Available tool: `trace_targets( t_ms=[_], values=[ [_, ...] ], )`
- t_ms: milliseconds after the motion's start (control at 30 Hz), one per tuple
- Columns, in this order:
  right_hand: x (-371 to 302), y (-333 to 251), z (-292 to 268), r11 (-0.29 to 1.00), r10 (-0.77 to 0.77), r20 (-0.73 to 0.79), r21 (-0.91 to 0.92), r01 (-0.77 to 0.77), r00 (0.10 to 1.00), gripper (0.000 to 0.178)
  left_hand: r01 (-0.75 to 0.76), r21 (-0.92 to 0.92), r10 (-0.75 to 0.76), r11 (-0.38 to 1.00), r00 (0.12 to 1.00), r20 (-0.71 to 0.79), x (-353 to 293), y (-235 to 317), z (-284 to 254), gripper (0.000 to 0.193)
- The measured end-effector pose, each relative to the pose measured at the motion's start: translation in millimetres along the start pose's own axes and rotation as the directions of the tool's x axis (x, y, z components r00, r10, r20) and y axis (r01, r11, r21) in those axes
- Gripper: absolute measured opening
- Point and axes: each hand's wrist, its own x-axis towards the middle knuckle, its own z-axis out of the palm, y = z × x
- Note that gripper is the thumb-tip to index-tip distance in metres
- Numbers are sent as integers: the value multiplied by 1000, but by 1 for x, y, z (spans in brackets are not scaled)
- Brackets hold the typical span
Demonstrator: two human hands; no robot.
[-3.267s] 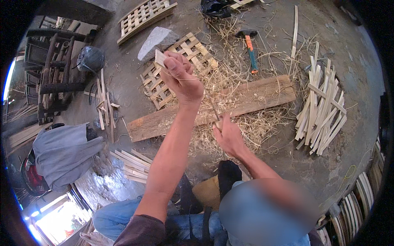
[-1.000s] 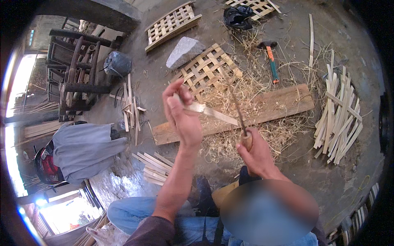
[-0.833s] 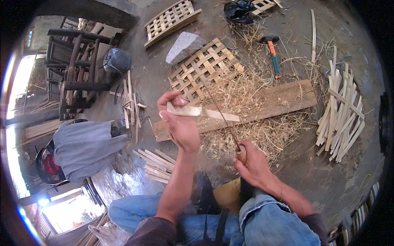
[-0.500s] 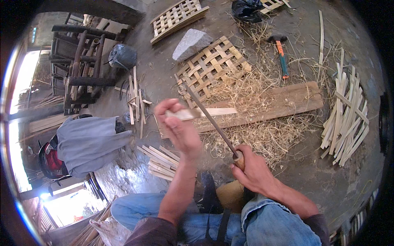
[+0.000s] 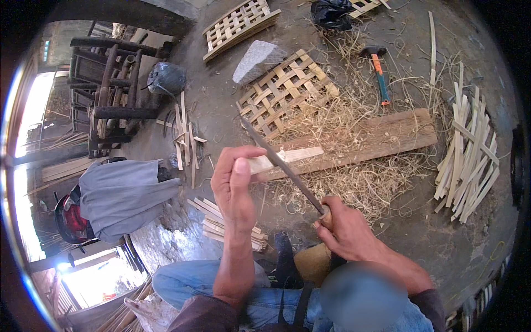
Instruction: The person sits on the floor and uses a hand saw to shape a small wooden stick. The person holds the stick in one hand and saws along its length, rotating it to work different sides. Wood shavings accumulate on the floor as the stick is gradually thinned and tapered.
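The plank (image 5: 387, 135) stops just short of the strip pile (image 5: 467, 155), shavings (image 5: 359, 181) crowding its long edges. Above its left end, the left hand (image 5: 235, 180), thumb up, pinches a pale strip (image 5: 305, 154); nearside, the right hand (image 5: 349, 231) clasps a wooden-handled blade (image 5: 301, 188), slanted across the strip.

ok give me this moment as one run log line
left hand: holds pale strip | right hand: grips knife | blade: crosses strip in view, contact unclear | nearby: plank, shavings
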Motion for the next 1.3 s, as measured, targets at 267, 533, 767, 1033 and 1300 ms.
trace_targets(
  t_ms=[267, 533, 767, 1033, 1300],
  values=[
    [-2, -4, -7, 999, -47, -7, -20, 47, 999, 37, 236, -97, -237, 967, 971, 1, 0, 11, -7, 14],
    [1, -17, -30, 996, -47, -48, -82, 42, 998, 42, 149, -59, -151, 987, 988, -20, -5, 12, 8, 16],
    [-5, -40, -52, 989, -139, -150, -73, 130, 979, 34, 109, 25, -110, 994, 994, 14, -4, 25, 27, 14],
    [-14, -13, -51, 999, 20, -115, -36, -25, 993, 43, 94, 64, -97, 993, 994, 45, -10, 22, 31, 16],
    [-11, -24, -59, 999, 5, -94, -50, -10, 996, 39, 99, 64, -103, 993, 993, 64, -6, 30, 44, 14]
  ],
)
